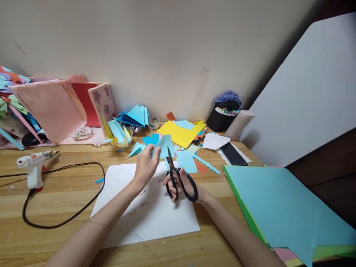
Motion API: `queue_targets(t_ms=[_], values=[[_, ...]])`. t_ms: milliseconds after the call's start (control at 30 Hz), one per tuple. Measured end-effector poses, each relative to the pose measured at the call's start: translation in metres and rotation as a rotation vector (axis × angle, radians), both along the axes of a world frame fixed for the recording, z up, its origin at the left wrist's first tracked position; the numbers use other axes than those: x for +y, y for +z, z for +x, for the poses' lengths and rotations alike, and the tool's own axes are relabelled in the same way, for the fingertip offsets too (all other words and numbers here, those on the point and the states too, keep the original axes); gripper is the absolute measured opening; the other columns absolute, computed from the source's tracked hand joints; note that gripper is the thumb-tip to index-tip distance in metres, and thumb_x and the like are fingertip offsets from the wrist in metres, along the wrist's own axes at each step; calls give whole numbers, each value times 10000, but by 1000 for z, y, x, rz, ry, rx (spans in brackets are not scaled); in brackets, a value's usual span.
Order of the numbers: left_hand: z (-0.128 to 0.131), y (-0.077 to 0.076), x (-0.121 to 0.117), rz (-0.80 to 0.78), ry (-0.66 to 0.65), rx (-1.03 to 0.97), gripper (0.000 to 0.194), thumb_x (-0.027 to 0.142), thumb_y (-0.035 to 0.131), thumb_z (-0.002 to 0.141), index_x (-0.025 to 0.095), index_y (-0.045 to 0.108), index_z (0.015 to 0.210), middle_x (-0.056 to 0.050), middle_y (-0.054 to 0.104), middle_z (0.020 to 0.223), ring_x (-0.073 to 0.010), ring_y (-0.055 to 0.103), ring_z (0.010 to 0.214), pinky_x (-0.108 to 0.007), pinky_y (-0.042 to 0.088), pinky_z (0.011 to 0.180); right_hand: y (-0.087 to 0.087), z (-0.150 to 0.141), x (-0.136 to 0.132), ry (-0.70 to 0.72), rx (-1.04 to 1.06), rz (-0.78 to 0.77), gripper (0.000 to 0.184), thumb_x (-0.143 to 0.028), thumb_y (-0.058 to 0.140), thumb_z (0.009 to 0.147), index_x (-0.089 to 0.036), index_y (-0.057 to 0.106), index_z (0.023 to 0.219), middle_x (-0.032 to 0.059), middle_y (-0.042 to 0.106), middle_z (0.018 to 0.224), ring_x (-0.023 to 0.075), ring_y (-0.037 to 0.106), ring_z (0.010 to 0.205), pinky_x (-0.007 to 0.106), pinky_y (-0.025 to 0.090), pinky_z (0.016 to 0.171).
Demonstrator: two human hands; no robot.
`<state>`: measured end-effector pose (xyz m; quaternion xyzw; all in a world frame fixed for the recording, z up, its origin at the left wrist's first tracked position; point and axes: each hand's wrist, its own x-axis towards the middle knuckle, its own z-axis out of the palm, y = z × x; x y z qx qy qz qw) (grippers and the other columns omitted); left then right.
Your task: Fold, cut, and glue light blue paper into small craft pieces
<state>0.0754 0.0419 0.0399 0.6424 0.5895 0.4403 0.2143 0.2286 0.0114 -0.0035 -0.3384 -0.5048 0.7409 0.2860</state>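
Between its thumb and fingers, my left hand [147, 162] pinches a light blue piece of paper [167, 144], raised above the table. Black-handled scissors [171, 165] are in my right hand [180, 183], their blades pointing up toward the lower edge of that paper. The blades look nearly closed, and I cannot tell whether they touch the paper. Both hands are over a large white sheet [150, 222] marked with small coloured stains. Just beyond the scissors lies a light blue square of paper [187, 161] among other scraps.
A glue gun [35, 168] with a looping black cord stands at left. Behind are a pink box [50, 111], a clear bowl [122, 141] of folded paper and a yellow sheet [180, 133]. To the right are a black pen holder [221, 118], a phone [233, 154] and stacked coloured paper [289, 204].
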Motion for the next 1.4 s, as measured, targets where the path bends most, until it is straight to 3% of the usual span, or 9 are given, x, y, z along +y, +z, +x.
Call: queue_targets(t_ms=[433,733,1067,1233,1400], values=[[0,-2,0,-35,-11,-28,281,403,391,841,206,419,642,40,464,503,-130,450,508,-237,306,529,1,0,-2,5,-32,19,771,-828,248,615,-139,540,800,-61,392,498,79,452,411,262,476,463],[-1,-6,4,-59,3,-76,276,418,415,829,199,451,665,47,452,499,-120,449,486,-230,307,506,-11,-2,-5,-147,-189,215,568,-706,375,721,-154,503,768,-75,355,488,54,369,352,190,380,343],[-4,-5,10,-182,-16,-217,309,440,449,783,174,464,625,57,415,445,-92,397,425,-197,290,445,-10,-5,-7,-206,-229,167,551,-707,444,678,-160,480,735,-88,341,469,50,356,297,181,348,268],[-3,-4,8,-249,-64,-206,299,437,460,763,170,484,630,62,397,412,-93,385,410,-188,284,436,-5,-8,-8,-129,-144,118,680,-817,303,611,-164,453,724,-82,385,432,62,406,312,200,408,334],[1,-4,5,-262,-75,-176,308,442,454,767,171,475,622,64,395,405,-87,378,383,-184,269,418,-5,-9,-9,-182,-164,89,652,-801,349,613,-165,452,713,-85,389,417,65,423,307,186,399,324]])
